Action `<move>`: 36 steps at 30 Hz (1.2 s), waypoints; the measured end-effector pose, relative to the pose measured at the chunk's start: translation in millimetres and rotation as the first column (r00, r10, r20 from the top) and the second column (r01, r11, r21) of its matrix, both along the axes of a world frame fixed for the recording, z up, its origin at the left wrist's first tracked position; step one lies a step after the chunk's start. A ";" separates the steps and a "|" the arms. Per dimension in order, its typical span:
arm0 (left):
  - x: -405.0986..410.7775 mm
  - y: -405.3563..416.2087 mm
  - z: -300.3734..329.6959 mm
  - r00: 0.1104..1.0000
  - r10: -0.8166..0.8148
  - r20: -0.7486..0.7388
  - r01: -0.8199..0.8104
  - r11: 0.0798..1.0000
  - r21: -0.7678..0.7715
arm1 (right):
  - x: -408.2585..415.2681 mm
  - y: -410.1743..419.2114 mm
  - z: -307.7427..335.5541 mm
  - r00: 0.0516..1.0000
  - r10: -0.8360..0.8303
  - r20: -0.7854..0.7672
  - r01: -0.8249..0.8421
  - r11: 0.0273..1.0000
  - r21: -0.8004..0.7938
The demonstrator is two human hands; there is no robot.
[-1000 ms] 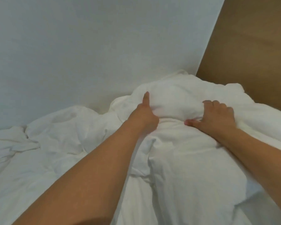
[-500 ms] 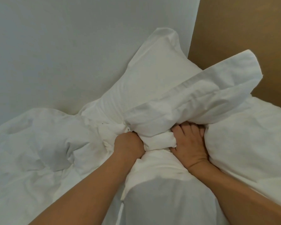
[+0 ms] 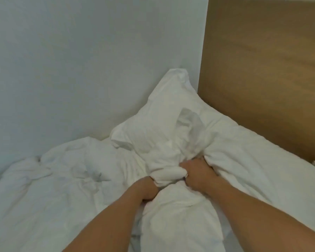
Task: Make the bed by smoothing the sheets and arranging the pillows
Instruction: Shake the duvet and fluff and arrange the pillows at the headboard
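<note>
A white pillow stands tilted in the corner, its far tip leaning toward the wall and headboard. My left hand and my right hand both clutch its bunched near end, fists closed in the fabric. A second white pillow lies flat to the right along the headboard. Crumpled white sheets and duvet cover the bed on the left. More white bedding lies between my forearms.
A pale wall runs along the bed's far side. A brown wooden headboard stands at the right, meeting the wall in the corner behind the pillow.
The pillow was gripped flat, then lifted high. Now it has dropped lower into the corner and is more crumpled, with both hands still closed on its near end.
</note>
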State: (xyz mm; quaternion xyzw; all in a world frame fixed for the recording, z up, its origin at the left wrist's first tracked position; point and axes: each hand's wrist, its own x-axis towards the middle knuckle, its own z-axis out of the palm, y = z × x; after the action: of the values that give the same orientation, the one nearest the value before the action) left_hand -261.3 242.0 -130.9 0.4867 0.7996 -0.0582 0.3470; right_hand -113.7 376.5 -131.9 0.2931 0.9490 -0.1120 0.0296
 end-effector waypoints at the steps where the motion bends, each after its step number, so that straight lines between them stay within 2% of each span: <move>1: -3.5 17.1 40.6 0.989 0.135 0.062 -0.141 0.985 0.098 | 2.6 15.6 42.6 0.999 -0.026 -0.038 0.026 0.999 0.018; 2: -9.7 42.8 85.5 0.935 0.315 0.166 -0.349 0.902 0.255 | 0.6 38.4 92.5 0.991 -0.074 -0.112 0.083 0.994 0.074; 3: -15.9 69.9 135.0 0.845 0.452 0.285 -0.534 0.727 0.431 | -3.6 63.6 150.9 0.969 -0.130 -0.209 0.163 0.976 0.146; 4: -21.8 94.8 187.9 0.768 0.515 0.380 -0.632 0.515 0.579 | -10.1 86.6 213.1 0.928 -0.154 -0.340 0.243 0.941 0.236; 6: -17.3 132.6 297.3 0.744 0.475 0.469 -0.604 0.180 0.776 | -17.9 114.8 328.2 0.815 -0.054 -0.577 0.363 0.823 0.436; 7: -10.1 142.5 339.2 0.754 0.431 0.495 -0.572 0.061 0.818 | -19.5 119.2 372.8 0.768 0.020 -0.640 0.415 0.744 0.523; 8: -4.2 146.6 366.5 0.774 0.394 0.496 -0.536 -0.010 0.844 | -17.8 117.5 404.8 0.736 0.080 -0.672 0.457 0.674 0.580; 9: 0.4 141.6 382.1 0.793 0.383 0.474 -0.500 -0.037 0.865 | -14.3 114.9 422.4 0.717 0.139 -0.684 0.479 0.614 0.627; 11: 7.0 117.8 381.7 0.854 0.373 0.364 -0.394 0.005 0.919 | 0.5 106.6 420.9 0.698 0.235 -0.677 0.488 0.535 0.690; 12: 8.7 104.5 372.8 0.887 0.360 0.290 -0.327 0.044 0.944 | 10.4 100.8 405.9 0.704 0.241 -0.668 0.474 0.542 0.694; 14: 11.3 75.8 348.2 0.921 0.354 0.161 -0.211 0.108 0.971 | 32.1 85.0 355.0 0.742 0.217 -0.634 0.396 0.621 0.676; 16: 17.3 38.8 312.7 0.933 0.359 0.026 -0.099 0.188 0.977 | 57.2 49.9 298.0 0.837 0.145 -0.528 0.224 0.789 0.573; 18: 22.2 -4.3 260.9 0.936 0.329 -0.127 0.000 0.362 0.932 | 82.2 8.0 245.3 0.975 -0.023 -0.219 0.086 0.956 0.280; 19: 24.8 -26.1 230.7 0.926 0.310 -0.216 0.041 0.485 0.874 | 94.5 -7.5 215.4 0.992 -0.112 -0.057 0.117 0.989 0.089; 20: 28.4 -47.7 199.8 0.906 0.273 -0.325 0.092 0.621 0.779 | 106.6 -23.2 189.0 0.977 -0.204 0.068 0.210 0.972 -0.105; 22: 38.4 -87.3 145.0 0.856 0.131 -0.499 0.149 0.863 0.483 | 127.8 -51.3 153.5 0.933 -0.305 0.189 0.357 0.837 -0.414; 23: 46.7 -106.0 122.6 0.844 0.070 -0.532 0.145 0.924 0.353 | 136.0 -63.2 146.5 0.916 -0.349 0.199 0.399 0.738 -0.544; 24: 57.1 -122.4 105.8 0.845 0.043 -0.533 0.141 0.943 0.300 | 141.5 -73.2 143.3 0.892 -0.420 0.169 0.412 0.599 -0.686; 25: 68.8 -136.0 92.8 0.846 0.036 -0.533 0.156 0.937 0.311 | 144.9 -81.2 140.1 0.853 -0.508 0.121 0.366 0.417 -0.832; 26: 77.8 -145.6 81.8 0.842 0.041 -0.538 0.188 0.912 0.365 | 146.3 -88.5 138.5 0.792 -0.607 0.068 0.259 0.232 -0.938; 27: 85.6 -153.6 75.9 0.842 0.066 -0.535 0.211 0.873 0.440 | 144.3 -96.2 140.0 0.710 -0.704 0.024 0.161 0.130 -0.978; 29: 99.6 -165.2 74.7 0.826 0.077 -0.558 0.280 0.803 0.527 | 135.6 -113.5 143.7 0.501 -0.865 -0.022 0.057 0.058 -0.997; 30: 109.9 -172.2 79.1 0.813 0.082 -0.576 0.314 0.772 0.553 | 130.2 -124.3 143.4 0.392 -0.920 -0.020 0.047 0.041 -0.998; 32: 133.9 -186.0 89.1 0.774 0.084 -0.628 0.411 0.687 0.599 | 124.4 -145.4 139.6 0.238 -0.971 0.020 0.062 -0.006 -0.998; 34: 152.4 -206.0 85.2 0.751 0.077 -0.655 0.486 0.608 0.628 | 132.3 -164.6 130.9 0.182 -0.983 0.022 0.077 -0.008 -0.997; 36: 164.1 -233.1 77.8 0.728 0.082 -0.681 0.546 0.531 0.648 | 148.3 -183.9 123.8 0.143 -0.989 -0.021 0.015 0.023 -1.000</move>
State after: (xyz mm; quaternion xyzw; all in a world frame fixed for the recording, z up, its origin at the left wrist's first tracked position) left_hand -97.3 8.9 -53.1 0.6482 0.7194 0.1074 -0.2253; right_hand 34.6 192.6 -8.1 0.5299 0.3362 -0.7087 -0.3224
